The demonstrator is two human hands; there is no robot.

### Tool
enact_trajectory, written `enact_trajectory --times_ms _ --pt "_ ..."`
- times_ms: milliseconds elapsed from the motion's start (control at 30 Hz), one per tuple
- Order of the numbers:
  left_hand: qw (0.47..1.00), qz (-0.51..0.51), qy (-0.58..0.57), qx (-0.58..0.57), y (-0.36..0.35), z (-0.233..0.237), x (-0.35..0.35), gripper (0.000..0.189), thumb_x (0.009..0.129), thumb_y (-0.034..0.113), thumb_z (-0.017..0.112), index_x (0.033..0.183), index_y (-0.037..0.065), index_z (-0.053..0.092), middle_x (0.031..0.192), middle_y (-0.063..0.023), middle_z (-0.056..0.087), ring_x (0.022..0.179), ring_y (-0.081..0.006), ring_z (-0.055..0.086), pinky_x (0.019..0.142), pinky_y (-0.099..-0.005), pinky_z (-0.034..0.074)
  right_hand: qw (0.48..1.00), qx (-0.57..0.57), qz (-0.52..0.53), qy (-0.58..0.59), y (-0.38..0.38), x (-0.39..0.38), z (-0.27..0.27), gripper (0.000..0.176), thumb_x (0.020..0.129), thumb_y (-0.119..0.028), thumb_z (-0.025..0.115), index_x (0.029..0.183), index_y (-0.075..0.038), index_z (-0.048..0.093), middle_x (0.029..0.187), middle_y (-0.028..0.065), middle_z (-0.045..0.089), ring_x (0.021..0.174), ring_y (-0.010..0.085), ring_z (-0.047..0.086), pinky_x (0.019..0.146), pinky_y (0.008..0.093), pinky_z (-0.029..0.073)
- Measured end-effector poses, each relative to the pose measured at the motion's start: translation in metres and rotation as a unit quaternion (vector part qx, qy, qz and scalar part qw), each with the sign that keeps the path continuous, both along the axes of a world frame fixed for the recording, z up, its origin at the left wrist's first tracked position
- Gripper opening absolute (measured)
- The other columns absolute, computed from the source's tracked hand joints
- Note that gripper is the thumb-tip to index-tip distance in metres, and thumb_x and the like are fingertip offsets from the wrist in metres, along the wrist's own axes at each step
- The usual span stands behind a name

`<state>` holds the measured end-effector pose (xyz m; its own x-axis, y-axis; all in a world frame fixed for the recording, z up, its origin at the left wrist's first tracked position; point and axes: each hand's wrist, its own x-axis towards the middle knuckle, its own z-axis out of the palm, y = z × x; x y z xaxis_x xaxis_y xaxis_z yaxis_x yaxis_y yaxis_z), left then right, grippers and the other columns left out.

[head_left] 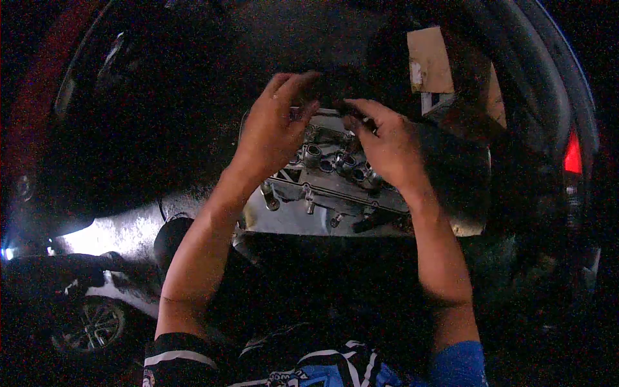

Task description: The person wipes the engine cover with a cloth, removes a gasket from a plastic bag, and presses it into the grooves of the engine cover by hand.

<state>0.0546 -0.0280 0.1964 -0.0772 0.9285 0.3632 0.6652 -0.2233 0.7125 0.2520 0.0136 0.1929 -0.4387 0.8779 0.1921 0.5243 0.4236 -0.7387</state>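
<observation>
A grey metal engine part (335, 188), which looks like a cylinder head with round ports and short tubes, lies in front of me. My left hand (277, 122) hovers over its far left side, with fingers curved and thumb apart from them. Over the far right side is my right hand (392, 142), its fingers bent inward and its thumb separate. The fingertips of both hands face each other across a narrow gap and look dark and slightly blurred. Under the part's near edge shows a pale flat sheet (287, 219).
A car's open rear area surrounds the work, with a red tail light (572, 153) at the right. Brown cardboard (431, 61) stands at the back right. Down at the lower left is a car wheel (93, 326) beside a brightly lit floor (126, 235). Much else is dark.
</observation>
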Motion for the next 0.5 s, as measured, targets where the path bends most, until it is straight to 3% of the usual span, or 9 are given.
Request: enact_trajectory --times_ms 67,167,233,333,367,467,500 --pt "0.993 0.005 0.057 0.107 0.008 0.000 -0.009 0.030 0.089 0.014 0.069 0.118 0.007 0.068 0.115 -0.0152 0.066 0.102 -0.0349 0.066 0.084 -0.0416 0.054 0.998 0.051 0.035 -0.002 0.005 -0.006 -0.004 0.030 0.085 -0.009 0.067 0.115 -0.006 0.070 0.115 0.0192 0.069 0.108 0.0367 0.066 0.092 0.0419 0.053" --pt "0.988 -0.075 0.108 0.082 0.010 -0.008 -0.027 0.026 0.087 0.013 0.070 0.113 0.007 0.070 0.112 -0.0146 0.067 0.099 -0.0348 0.067 0.082 -0.0422 0.054 0.998 0.048 0.038 -0.008 0.006 -0.012 -0.004 0.033 0.083 -0.005 0.067 0.116 -0.006 0.070 0.119 0.0196 0.067 0.110 0.0378 0.064 0.094 0.0426 0.053" --pt "0.995 -0.076 0.070 0.013 0.009 0.000 -0.032 0.023 0.087 0.013 0.070 0.108 0.006 0.070 0.107 -0.0148 0.068 0.097 -0.0350 0.067 0.082 -0.0417 0.054 0.999 0.031 0.030 -0.003 0.008 -0.011 0.005 0.034 0.083 -0.005 0.067 0.117 -0.007 0.069 0.119 0.0201 0.066 0.109 0.0392 0.064 0.096 0.0436 0.052" --pt "0.997 -0.038 0.064 -0.011 0.009 0.016 -0.036 0.019 0.085 0.013 0.071 0.103 0.005 0.071 0.100 -0.0152 0.069 0.094 -0.0354 0.068 0.080 -0.0411 0.054 0.984 0.165 -0.036 -0.060 0.019 -0.006 -0.002 0.033 0.084 -0.007 0.069 0.117 -0.006 0.068 0.118 0.0207 0.065 0.105 0.0401 0.064 0.092 0.0453 0.053" --pt "0.997 -0.019 0.070 -0.006 0.009 0.021 -0.037 0.019 0.085 0.013 0.072 0.102 0.005 0.071 0.098 -0.0154 0.069 0.093 -0.0355 0.068 0.080 -0.0409 0.054 0.988 0.138 -0.029 -0.064 0.022 0.000 -0.001 0.030 0.086 -0.013 0.070 0.115 -0.006 0.068 0.115 0.0208 0.066 0.103 0.0401 0.065 0.091 0.0463 0.052" --pt "0.998 -0.024 0.050 -0.014 0.000 0.034 -0.037 0.022 0.085 0.017 0.073 0.103 0.004 0.071 0.099 -0.0150 0.070 0.093 -0.0324 0.069 0.080 -0.0391 0.054 0.988 0.125 -0.060 -0.063 0.016 0.004 0.004 0.026 0.092 -0.020 0.069 0.110 -0.002 0.067 0.110 0.0150 0.068 0.100 0.0301 0.066 0.085 0.0380 0.052" --pt "0.999 -0.021 0.015 -0.037 -0.001 0.034 -0.037 0.023 0.086 0.019 0.073 0.103 0.003 0.071 0.100 -0.0150 0.071 0.093 -0.0306 0.070 0.081 -0.0382 0.054 0.994 0.073 -0.067 -0.035 0.013 0.004 0.010 0.027 0.092 -0.022 0.069 0.110 -0.002 0.067 0.109 0.0143 0.068 0.100 0.0286 0.066 0.085 0.0375 0.052"
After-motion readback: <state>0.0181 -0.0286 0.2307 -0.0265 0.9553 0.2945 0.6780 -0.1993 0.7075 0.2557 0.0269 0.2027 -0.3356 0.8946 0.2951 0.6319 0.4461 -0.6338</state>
